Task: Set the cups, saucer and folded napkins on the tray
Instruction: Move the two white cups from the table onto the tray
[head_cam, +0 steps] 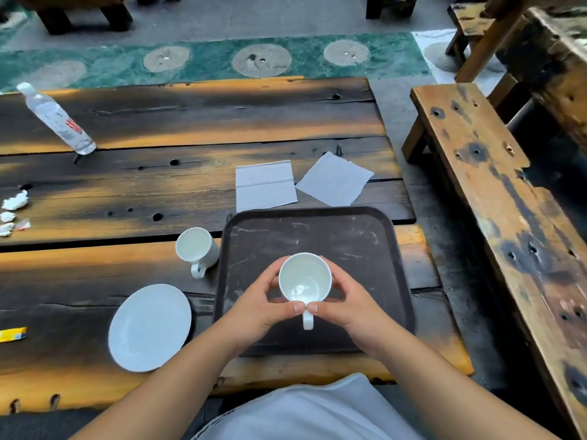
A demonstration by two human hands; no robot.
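The left hand (259, 304) and the right hand (347, 308) together cupped a white cup (305, 279) from either side, fingers curled round its wall and both thumbs meeting at the near side just above its handle, which pointed back toward the person. The cup stood upright with its mouth open to the camera, over the middle of the dark tray (365, 236); whether its base touched the tray or hung just above it could not be told. The tray lay directly under both hands on the charred wooden table (127, 173).

Just left of the left hand and a little beyond it, a second white cup (197, 247) stood on the table beside the tray's left edge, its handle also toward the person. Nearer and further left of that hand lay the white saucer (149, 327), flat on the table, close to the tray's left rim.

Beyond both hands, past the tray's far edge, two napkins rested on the table: a folded napkin (265, 185) straight ahead and a second napkin (333, 179) beyond the right hand, turned at an angle, their near corners almost touching.

Far off to the left of the left hand stood a clear water bottle (57, 119).
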